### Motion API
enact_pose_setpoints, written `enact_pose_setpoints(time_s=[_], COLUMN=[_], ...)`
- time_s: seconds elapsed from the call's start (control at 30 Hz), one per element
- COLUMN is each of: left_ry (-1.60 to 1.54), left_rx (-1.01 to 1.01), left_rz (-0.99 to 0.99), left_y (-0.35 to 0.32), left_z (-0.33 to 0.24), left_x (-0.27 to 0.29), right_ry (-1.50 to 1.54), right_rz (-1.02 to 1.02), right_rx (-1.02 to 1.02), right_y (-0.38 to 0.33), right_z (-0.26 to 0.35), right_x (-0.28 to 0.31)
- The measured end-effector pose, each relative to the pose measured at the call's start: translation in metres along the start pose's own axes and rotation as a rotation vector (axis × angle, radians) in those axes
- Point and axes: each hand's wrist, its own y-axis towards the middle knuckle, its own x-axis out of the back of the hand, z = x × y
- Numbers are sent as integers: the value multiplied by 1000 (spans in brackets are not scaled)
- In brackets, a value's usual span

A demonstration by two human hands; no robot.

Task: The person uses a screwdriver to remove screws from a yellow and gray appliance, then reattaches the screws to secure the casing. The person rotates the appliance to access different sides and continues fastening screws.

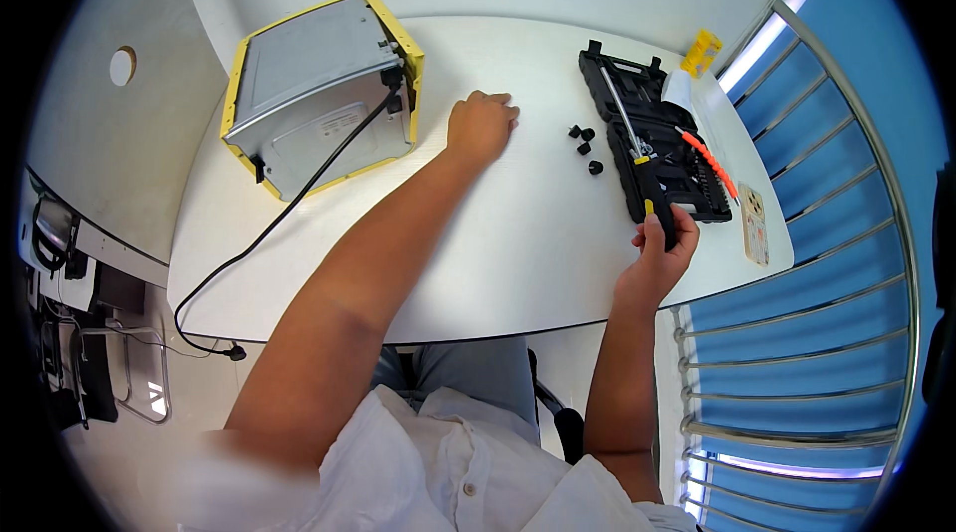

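My right hand (659,255) grips the black-and-yellow handle of a screwdriver (637,159) whose long metal shaft lies across an open black tool case (687,189) at the table's right side. My left hand (481,124) rests on the white table (518,253) with fingers curled, holding nothing that I can see. It lies just right of a yellow-edged grey appliance (319,89) turned on its side. Three small black rubber feet (586,146) lie on the table between my left hand and the tool case.
The appliance's black power cord (269,228) trails off the table's front left edge to the floor. An orange bit holder (709,162), a yellow clip (700,52) and a patterned phone case (755,223) lie by the tool case. A blue railing stands at the right.
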Motion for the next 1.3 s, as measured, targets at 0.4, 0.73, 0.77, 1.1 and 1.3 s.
enact_pose_setpoints(time_s=[0.4, 0.73, 0.77, 1.1, 1.3], left_ry=[-592, -454, -430, -632, -415], left_rx=[-250, -48, -42, -43, 135], left_rz=[258, -459, -402, -379, -444], left_y=[-143, -158, -148, -101, -97], left_z=[-16, 144, 157, 178, 128], left_x=[136, 303, 300, 222, 213], right_ry=[461, 359, 277, -212, -460], right_rz=[244, 967, 976, 975, 933], right_rx=[-244, -686, -686, -154, 190], right_y=[-6, -124, -133, -157, -164], right_z=[-12, 22, 25, 49, 64], right_x=[23, -13, -17, -22, -65])
